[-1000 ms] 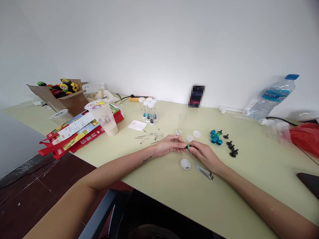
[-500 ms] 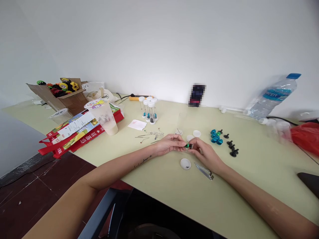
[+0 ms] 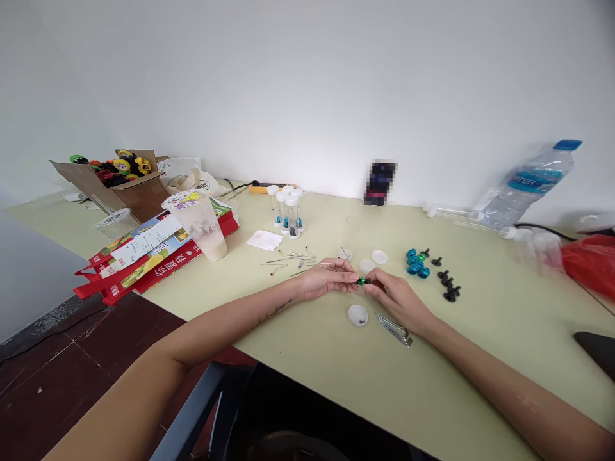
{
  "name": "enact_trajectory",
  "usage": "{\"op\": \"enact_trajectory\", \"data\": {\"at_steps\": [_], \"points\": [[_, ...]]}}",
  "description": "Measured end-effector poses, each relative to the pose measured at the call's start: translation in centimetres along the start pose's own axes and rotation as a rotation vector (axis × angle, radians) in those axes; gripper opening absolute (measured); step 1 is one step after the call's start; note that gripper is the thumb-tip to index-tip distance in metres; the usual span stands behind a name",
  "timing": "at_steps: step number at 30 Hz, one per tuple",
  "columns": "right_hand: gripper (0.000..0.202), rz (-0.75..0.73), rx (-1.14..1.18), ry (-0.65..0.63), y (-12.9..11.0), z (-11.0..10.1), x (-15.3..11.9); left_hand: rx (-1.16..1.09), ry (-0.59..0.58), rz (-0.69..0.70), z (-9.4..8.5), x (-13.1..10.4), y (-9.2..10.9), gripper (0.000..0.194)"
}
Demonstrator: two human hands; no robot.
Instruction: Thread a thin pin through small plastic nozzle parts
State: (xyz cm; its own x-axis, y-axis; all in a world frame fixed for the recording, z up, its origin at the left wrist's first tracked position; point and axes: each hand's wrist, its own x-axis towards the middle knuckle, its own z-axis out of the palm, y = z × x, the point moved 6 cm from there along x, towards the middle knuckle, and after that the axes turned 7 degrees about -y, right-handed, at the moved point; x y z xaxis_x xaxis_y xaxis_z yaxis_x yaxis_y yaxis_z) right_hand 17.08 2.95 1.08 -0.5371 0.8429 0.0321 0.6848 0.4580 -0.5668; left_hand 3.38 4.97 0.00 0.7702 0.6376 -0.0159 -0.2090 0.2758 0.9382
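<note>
Nearest on the table [image 3: 288,339], slim metal keys [image 3: 394,330] lie at a slant, just beside the right forearm. To their left stands a white dish [image 3: 358,315] with a few dark bits [image 3: 362,321], too small to identify.

Beyond the dish, the two hands meet over the table. The left hand [image 3: 329,279] pinches one end of the part [image 3: 362,281], green with dark ends, between closed thumb and forefinger. Thin rods [image 3: 328,266] seem to lie across its fingers. The right hand [image 3: 396,296] has thumb and forefinger closed about the opposite end of the part; the force applied cannot be told.

Change: half a second ago, the right thumb and forefinger stand farther apart around the dark end; the gap is now narrower. The left grip and the part's position are nearly the same. In judgement, the left hand serves as the fixed clamp while the right hand adjusts its grip; work on the part is in progress, since neither hand releases it.

Farther back, white caps [image 3: 379,257] lie just behind the hands. Blue pieces [image 3: 417,264] and black pieces [image 3: 446,278] are grouped on the right, wires [image 3: 298,258] on the left. Behind the wires, capped tubes [image 3: 292,221] stand upright. These items show no change.
</note>
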Motion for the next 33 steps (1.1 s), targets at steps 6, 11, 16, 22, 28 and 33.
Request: {"op": "enact_trajectory", "data": {"at_steps": [6,11,16,22,28,33], "points": [[0.042,-0.017,-0.016,0.049,0.01,-0.22,-0.12,-0.008,0.009,0.008,-0.17,-0.02,0.04,0.033],[0.045,-0.020,-0.020,0.011,-0.04,-0.04,0.00,0.004,0.000,-0.007,-0.16,0.02,-0.05,0.034],[0.042,-0.015,-0.027,0.046,-0.12,-0.19,-0.10,-0.008,0.014,-0.004,-0.25,0.03,-0.02,0.035],[0.043,-0.017,-0.016,0.037,-0.09,-0.15,-0.03,-0.006,-0.001,-0.006,-0.14,-0.03,0.00,0.033],[0.042,-0.022,-0.028,0.059,-0.15,-0.28,-0.16,-0.005,0.010,-0.007,-0.10,-0.07,0.14,0.035],[0.039,-0.023,-0.045,0.074,0.06,-0.22,-0.21,-0.016,0.013,-0.011,-0.06,-0.09,0.09,0.036]]}}
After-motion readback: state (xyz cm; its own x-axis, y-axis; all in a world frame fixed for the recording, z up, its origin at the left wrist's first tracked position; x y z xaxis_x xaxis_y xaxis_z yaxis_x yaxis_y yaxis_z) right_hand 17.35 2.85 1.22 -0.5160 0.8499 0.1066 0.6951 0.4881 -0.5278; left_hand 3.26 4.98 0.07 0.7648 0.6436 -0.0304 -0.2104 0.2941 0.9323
